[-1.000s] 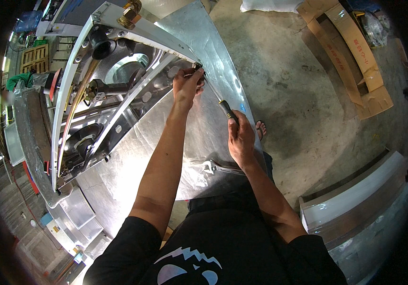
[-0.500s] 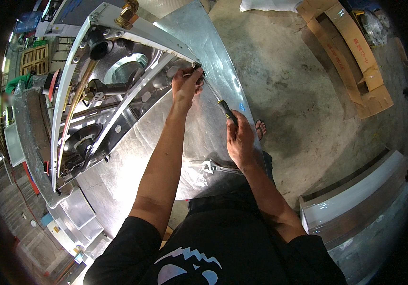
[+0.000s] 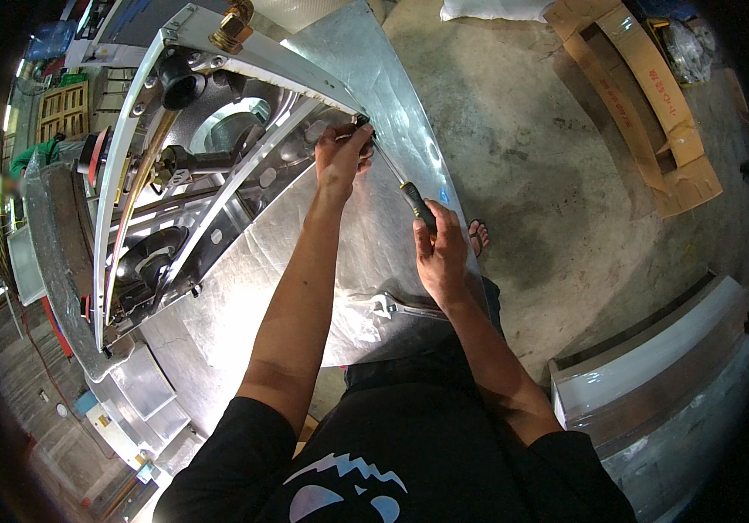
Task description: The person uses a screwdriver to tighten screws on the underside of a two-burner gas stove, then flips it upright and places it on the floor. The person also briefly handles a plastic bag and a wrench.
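A gas stove (image 3: 217,196) stands on its side on the metal-topped table, its open underside with burners and pipes toward me. My left hand (image 3: 339,159) is at its near right corner, fingers pinched round a small black part (image 3: 361,119) there. My right hand (image 3: 441,253) grips the black and yellow handle of a screwdriver (image 3: 416,202). The metal shaft slants up to the same corner, where my left fingers partly hide its tip. Near my body, an adjustable wrench (image 3: 392,306) lies on the table between my forearms.
The sheet-metal table (image 3: 305,253) has a long edge running down to my right. An open cardboard box (image 3: 688,179) lies on the concrete floor at the far right. A long wrapped panel (image 3: 653,349) rests at the lower right. A brass fitting (image 3: 233,26) sticks out of the stove's top.
My right fingers have shifted slightly on the screwdriver handle, which looks turned a little. My left hand and the stove stay in place.
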Motion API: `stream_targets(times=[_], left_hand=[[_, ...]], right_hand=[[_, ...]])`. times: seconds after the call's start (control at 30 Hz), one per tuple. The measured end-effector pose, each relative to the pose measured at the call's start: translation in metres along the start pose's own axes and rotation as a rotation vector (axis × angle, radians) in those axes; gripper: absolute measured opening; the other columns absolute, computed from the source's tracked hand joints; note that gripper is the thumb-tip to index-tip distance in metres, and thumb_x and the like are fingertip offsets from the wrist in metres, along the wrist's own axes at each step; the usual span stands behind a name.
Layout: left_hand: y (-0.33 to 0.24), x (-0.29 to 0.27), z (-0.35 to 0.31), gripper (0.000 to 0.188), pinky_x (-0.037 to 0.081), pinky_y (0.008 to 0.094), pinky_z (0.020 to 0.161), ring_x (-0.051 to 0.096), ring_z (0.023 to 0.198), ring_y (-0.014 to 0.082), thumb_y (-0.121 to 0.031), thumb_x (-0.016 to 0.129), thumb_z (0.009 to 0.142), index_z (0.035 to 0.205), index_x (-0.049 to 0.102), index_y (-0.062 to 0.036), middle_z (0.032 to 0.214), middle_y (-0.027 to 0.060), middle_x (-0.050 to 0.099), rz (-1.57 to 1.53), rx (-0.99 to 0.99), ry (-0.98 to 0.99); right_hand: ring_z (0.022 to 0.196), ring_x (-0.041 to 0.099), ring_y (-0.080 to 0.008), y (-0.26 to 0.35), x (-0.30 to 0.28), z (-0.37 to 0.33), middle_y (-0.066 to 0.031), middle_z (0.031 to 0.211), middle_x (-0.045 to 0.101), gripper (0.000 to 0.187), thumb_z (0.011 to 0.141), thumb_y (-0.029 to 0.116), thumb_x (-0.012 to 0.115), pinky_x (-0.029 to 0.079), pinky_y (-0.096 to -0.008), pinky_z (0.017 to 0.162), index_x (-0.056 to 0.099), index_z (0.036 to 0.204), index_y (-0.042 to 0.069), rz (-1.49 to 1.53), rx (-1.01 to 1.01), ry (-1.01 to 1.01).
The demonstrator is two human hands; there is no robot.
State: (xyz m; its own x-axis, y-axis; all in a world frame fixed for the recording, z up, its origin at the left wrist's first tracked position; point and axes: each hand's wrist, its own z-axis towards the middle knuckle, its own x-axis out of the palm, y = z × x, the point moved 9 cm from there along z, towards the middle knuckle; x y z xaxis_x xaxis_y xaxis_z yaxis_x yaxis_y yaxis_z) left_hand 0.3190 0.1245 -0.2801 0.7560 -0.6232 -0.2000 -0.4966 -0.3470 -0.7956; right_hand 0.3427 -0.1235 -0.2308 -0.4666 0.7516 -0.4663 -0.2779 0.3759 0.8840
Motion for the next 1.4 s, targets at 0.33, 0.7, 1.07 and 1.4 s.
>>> stream_targets(times=[0.33, 0.7, 1.07, 1.4], left_hand=[[0.005, -0.002, 0.003, 0.030, 0.057, 0.0313, 0.060, 0.067, 0.072, 0.0136, -0.029, 0.072, 0.092, 0.109, 0.063, -0.0066, 0.086, 0.0040, 0.069, -0.014, -0.009, -0.047], [0.002, -0.002, 0.003, 0.029, 0.056, 0.0303, 0.057, 0.067, 0.069, 0.0136, -0.027, 0.072, 0.091, 0.111, 0.062, -0.0076, 0.087, 0.0036, 0.068, 0.025, 0.022, -0.061], [0.002, -0.004, 0.007, 0.024, 0.056, 0.0294, 0.054, 0.069, 0.069, 0.0150, -0.023, 0.061, 0.099, 0.114, 0.061, -0.0048, 0.091, 0.0063, 0.069, 0.083, 0.043, -0.076], [0.004, -0.004, 0.007, 0.023, 0.057, 0.0292, 0.054, 0.070, 0.070, 0.0156, -0.024, 0.058, 0.101, 0.115, 0.059, -0.0058, 0.090, 0.0060, 0.069, 0.099, 0.034, -0.064]], right_hand=[[0.083, 0.063, -0.0318, -0.033, 0.018, -0.001, -0.0183, 0.104, 0.061, 0.036, 0.103, 0.033, 0.055, 0.052, -0.0404, 0.065, 0.052, 0.129, 0.008, 0.135, 0.325, 0.187], [0.066, 0.060, -0.0347, -0.004, 0.000, 0.015, -0.0168, 0.090, 0.060, 0.029, 0.095, 0.029, 0.067, 0.050, -0.0417, 0.060, 0.060, 0.106, 0.003, -0.112, -0.052, -0.068], [0.051, 0.042, -0.0049, -0.059, 0.038, 0.003, -0.0023, 0.080, 0.057, 0.028, 0.097, 0.031, 0.066, 0.031, -0.0231, 0.043, 0.059, 0.104, 0.005, 1.100, 0.951, 0.310], [0.057, 0.047, -0.0077, -0.054, 0.005, 0.034, -0.0027, 0.083, 0.058, 0.025, 0.100, 0.027, 0.062, 0.039, -0.0267, 0.049, 0.063, 0.103, 0.002, 0.424, 0.587, 0.247]])
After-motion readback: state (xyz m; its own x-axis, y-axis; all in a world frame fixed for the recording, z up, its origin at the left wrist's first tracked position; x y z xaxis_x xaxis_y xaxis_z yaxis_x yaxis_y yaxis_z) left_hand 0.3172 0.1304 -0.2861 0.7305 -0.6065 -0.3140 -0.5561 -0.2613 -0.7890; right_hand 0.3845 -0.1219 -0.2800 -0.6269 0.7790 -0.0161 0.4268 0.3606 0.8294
